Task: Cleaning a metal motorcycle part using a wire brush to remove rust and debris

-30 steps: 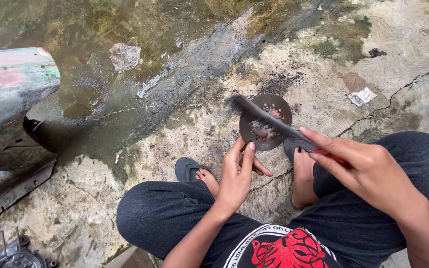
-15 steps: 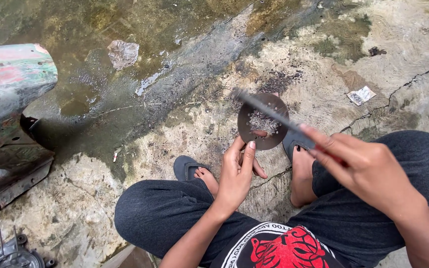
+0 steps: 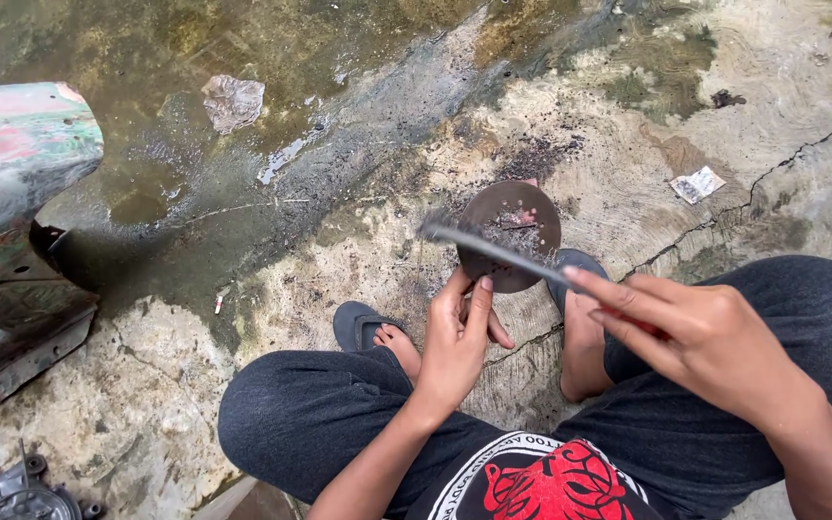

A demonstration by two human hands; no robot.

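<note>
Left hand gripping round perforated metal disc by lower edge, above wet concrete floor; right hand closed on brush, now swept lower across disc face than a second ago, scrubbing ongoing.

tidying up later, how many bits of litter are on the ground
3: a crumpled wrapper top left in the wet patch, a flat paper scrap at right by the crack, a small butt left of the sandal. Smaller bits may be hidden.
</note>
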